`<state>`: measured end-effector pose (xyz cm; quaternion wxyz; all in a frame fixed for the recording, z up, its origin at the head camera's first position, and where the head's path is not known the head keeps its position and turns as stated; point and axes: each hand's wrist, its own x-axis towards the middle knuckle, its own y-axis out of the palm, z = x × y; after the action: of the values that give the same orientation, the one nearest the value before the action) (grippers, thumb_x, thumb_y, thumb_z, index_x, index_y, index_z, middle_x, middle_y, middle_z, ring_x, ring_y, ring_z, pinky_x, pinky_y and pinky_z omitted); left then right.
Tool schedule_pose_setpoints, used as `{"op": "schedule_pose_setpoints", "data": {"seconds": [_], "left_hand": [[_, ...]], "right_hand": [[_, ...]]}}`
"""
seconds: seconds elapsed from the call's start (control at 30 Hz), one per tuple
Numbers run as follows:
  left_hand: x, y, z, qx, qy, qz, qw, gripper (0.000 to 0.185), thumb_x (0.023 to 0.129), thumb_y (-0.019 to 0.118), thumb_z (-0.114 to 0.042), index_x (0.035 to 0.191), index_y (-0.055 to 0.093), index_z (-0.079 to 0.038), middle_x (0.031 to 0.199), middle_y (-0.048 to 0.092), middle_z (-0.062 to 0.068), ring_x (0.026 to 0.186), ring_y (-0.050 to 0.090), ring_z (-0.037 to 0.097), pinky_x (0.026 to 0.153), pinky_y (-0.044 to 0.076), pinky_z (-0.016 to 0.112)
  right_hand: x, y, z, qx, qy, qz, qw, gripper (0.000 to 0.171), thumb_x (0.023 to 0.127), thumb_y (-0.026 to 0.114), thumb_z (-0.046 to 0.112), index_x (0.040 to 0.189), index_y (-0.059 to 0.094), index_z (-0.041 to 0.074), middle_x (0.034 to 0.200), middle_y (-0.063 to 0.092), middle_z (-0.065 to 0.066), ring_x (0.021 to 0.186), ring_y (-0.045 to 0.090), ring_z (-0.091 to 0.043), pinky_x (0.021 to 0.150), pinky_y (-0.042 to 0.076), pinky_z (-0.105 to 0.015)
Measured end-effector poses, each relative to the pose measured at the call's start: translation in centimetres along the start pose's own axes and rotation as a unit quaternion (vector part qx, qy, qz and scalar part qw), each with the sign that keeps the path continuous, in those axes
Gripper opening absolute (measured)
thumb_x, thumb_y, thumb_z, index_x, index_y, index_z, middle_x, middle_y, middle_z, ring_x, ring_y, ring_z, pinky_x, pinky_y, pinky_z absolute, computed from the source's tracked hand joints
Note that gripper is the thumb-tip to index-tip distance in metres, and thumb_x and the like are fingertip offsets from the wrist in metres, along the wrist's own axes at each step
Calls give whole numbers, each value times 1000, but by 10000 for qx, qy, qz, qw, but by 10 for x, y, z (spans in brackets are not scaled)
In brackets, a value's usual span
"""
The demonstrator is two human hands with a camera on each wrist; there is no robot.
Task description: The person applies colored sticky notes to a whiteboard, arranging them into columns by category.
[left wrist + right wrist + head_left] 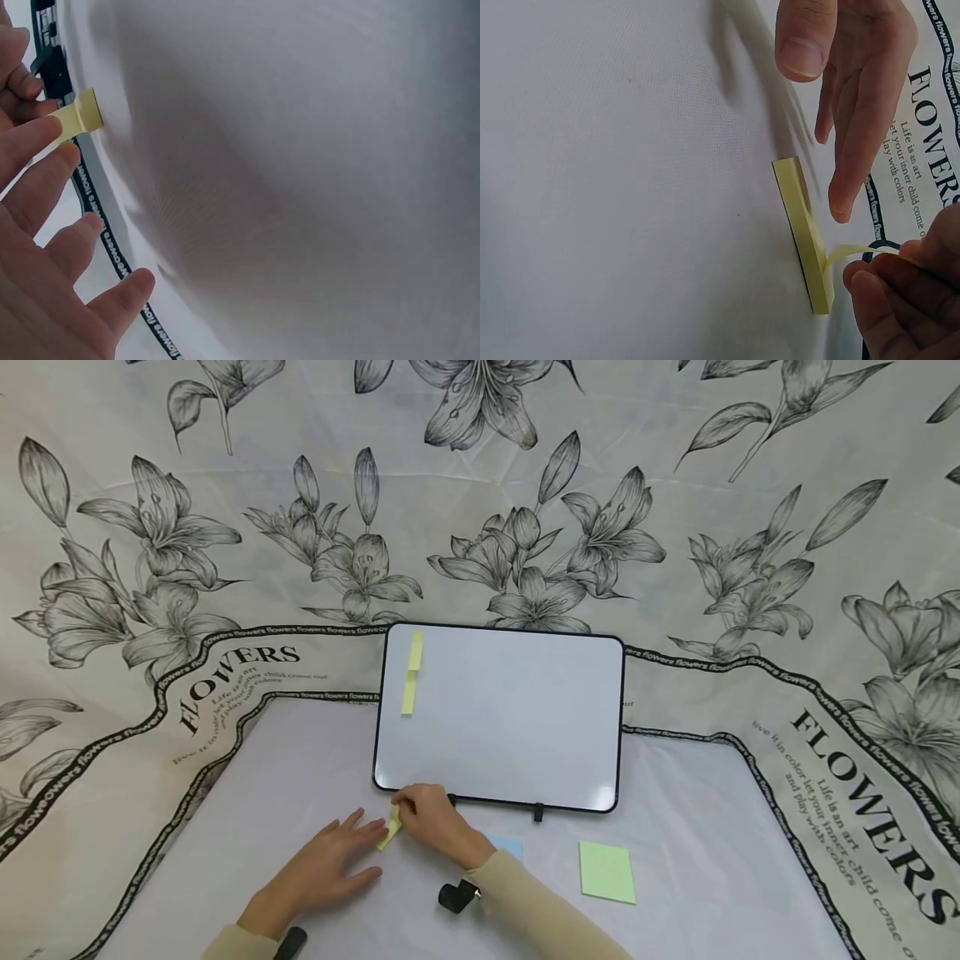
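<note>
Floral cloth draped behind and over table; plain white centre panel under the work. Whiteboard propped upright at rear of panel, black frame, two yellow strips stuck at its top-left corner.

Left hand flat on cloth, palm down, fingers straight and spread, tips just beside the yellow sticky-note pad; nothing gripped. Left wrist view: fingers extended, pad end just past them.

Right hand in front of whiteboard's lower-left corner, fingers curled, thumb and forefinger pinching one thin yellow sheet. Right wrist view: sheet partly peeled up, far end attached to pad's top face. Pad lies on cloth btwn both hands, near front edge of board.

Green sticky-note pad to the right, well apart from hands. Pale blue pad just behind right forearm, partly hidden by sleeve. Black wrist-cam mounts on both forearms. Whiteboard foot clip at lower edge.
</note>
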<state>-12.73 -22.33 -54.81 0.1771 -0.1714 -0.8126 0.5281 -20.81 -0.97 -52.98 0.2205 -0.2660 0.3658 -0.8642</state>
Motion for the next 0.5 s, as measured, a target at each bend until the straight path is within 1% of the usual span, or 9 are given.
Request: {"op": "schedule_pose_setpoints", "data": {"seconds": [0.13,0.2,0.27,0.4,0.5], "left_hand": [[1,4,1,4,48,168,9998,54,96,68,-42,141,64,-13,149,60,1,146,44,42,111,37,71],[1,5,0,51,6,305,9995,52,96,67,-43,140,66,-15,149,60,-2,147,43,42,112,36,71],[0,5,-1,144,-6,403,9991,50,96,66,-44,138,68,-16,148,61,-5,146,44,41,112,36,71],[-3,4,-1,357,53,494,9981,48,96,66,-46,135,70,-18,144,63,-7,143,50,38,111,38,69],[-5,3,-1,299,76,555,9980,49,96,66,-46,136,69,-18,144,64,-6,140,53,39,109,39,70]], "right_hand": [[-1,-1,-2,204,142,128,9996,20,93,65,4,107,78,-1,97,79,-8,80,66,-4,70,50,-10],[-1,-1,-3,203,115,128,9996,18,92,67,3,106,78,0,97,79,-8,82,68,-5,73,52,-11],[-1,-1,-4,126,81,111,9998,18,92,67,1,106,78,1,97,79,-7,81,66,-5,73,51,-11],[0,-2,-6,52,117,107,9999,23,92,68,-1,113,76,2,92,77,-7,74,59,-2,66,47,-11],[1,-3,-7,127,252,130,9995,23,93,71,2,115,74,0,90,77,-8,72,58,0,64,46,-10]]}}
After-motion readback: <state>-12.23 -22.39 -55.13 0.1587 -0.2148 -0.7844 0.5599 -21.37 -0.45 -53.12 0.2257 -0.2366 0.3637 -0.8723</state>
